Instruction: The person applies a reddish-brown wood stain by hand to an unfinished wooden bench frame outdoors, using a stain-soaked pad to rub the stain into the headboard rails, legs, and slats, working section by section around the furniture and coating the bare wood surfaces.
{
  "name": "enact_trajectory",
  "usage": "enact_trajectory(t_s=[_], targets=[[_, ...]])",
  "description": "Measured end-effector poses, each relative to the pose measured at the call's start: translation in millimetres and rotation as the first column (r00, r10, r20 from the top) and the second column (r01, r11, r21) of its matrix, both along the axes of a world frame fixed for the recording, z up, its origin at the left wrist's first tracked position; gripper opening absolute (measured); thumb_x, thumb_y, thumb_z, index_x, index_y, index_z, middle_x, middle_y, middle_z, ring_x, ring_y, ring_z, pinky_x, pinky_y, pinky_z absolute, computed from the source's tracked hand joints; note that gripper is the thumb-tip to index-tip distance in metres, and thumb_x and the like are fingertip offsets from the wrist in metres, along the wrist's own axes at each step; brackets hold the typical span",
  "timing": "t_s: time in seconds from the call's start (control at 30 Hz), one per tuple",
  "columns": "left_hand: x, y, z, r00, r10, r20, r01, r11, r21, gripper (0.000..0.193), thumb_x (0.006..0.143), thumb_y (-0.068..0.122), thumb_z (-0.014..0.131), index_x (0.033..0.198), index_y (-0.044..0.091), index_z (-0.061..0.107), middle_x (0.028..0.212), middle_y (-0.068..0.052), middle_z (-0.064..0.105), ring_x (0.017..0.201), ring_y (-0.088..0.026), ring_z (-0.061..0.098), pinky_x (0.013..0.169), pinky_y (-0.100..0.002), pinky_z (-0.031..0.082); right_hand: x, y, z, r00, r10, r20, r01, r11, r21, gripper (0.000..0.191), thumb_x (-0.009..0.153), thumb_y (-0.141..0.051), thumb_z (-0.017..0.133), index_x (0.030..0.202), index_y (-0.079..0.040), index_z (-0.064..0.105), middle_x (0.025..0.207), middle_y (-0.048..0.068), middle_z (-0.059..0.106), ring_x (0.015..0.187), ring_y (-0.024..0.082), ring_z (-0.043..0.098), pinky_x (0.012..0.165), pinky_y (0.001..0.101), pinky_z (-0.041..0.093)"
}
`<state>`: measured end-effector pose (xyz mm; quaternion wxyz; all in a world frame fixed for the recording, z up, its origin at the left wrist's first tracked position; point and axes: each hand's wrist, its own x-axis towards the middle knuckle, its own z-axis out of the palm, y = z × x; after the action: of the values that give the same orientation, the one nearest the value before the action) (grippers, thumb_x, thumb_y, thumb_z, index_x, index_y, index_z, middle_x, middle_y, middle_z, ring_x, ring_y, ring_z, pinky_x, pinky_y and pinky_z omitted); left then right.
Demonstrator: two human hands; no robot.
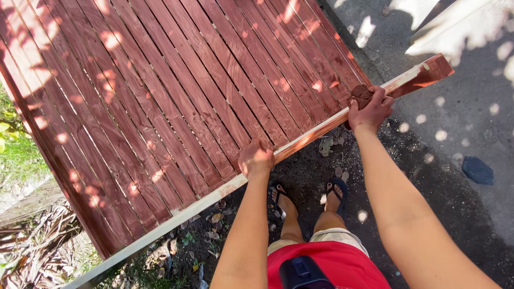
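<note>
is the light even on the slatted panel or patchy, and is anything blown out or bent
Head view: patchy, with dappled sun spots across the red-stained slatted panel and both hands, left hand and right hand; the concrete ground at top right is nearly blown out; the pale top rail looks slightly bowed by the wide lens.

The wooden slat panel (160, 101) is red-brown with bright sun spots. Its edge rail (214, 195) at 6 o'clock is pale. The rag (362, 96) is brown. The shirt (332, 265) is red.
</note>
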<state>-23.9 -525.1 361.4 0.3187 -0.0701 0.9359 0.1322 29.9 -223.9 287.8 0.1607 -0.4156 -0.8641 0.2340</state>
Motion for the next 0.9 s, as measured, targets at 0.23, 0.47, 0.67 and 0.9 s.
enact_trajectory(t_s=[0.23,0.47,0.67,0.9], targets=[[5,-3,-8,0.994,0.001,-0.113,0.002,1.0,0.03,0.029,0.093,0.034,0.059,0.112,0.016,0.07,0.125,-0.007,0.067,0.109,-0.03,0.069,0.086,-0.047,0.059,30,-115,6,0.961,0.25,-0.119,-0.231,0.96,0.158,0.045,0.089,-0.026,0.071,0.128,-0.013,0.051,0.128,0.019,0.054,0.131,0.042,0.045,0.109,0.0597,0.032],[17,-11,-24,0.972,0.002,-0.235,0.029,0.991,0.127,0.025,0.082,0.028,0.063,0.102,0.02,0.074,0.122,-0.006,0.068,0.107,-0.032,0.069,0.088,-0.045,0.055,69,-207,35,0.796,0.484,-0.365,-0.531,0.847,-0.034,0.041,0.089,-0.033,0.071,0.121,-0.01,0.059,0.12,0.019,0.053,0.114,0.041,0.05,0.098,0.0539,0.038],[9,-2,-33,0.995,-0.008,-0.099,0.005,1.0,-0.029,0.021,0.095,0.03,0.056,0.108,0.023,0.072,0.119,-0.01,0.07,0.108,-0.034,0.068,0.091,-0.047,0.054,42,-101,4,0.89,0.362,-0.276,-0.352,0.932,0.087,0.034,0.09,-0.026,0.075,0.119,-0.017,0.06,0.121,0.016,0.052,0.118,0.04,0.049,0.104,0.0552,0.038],[18,51,-27,0.993,0.019,-0.113,-0.011,0.997,0.073,0.023,0.101,0.028,0.052,0.114,0.015,0.066,0.124,-0.007,0.067,0.101,-0.027,0.073,0.089,-0.044,0.059,19,76,-43,0.97,0.121,-0.209,-0.108,0.991,0.075,0.045,0.09,-0.02,0.083,0.126,-0.019,0.055,0.124,0.019,0.045,0.119,0.04,0.047,0.103,0.0545,0.041]])
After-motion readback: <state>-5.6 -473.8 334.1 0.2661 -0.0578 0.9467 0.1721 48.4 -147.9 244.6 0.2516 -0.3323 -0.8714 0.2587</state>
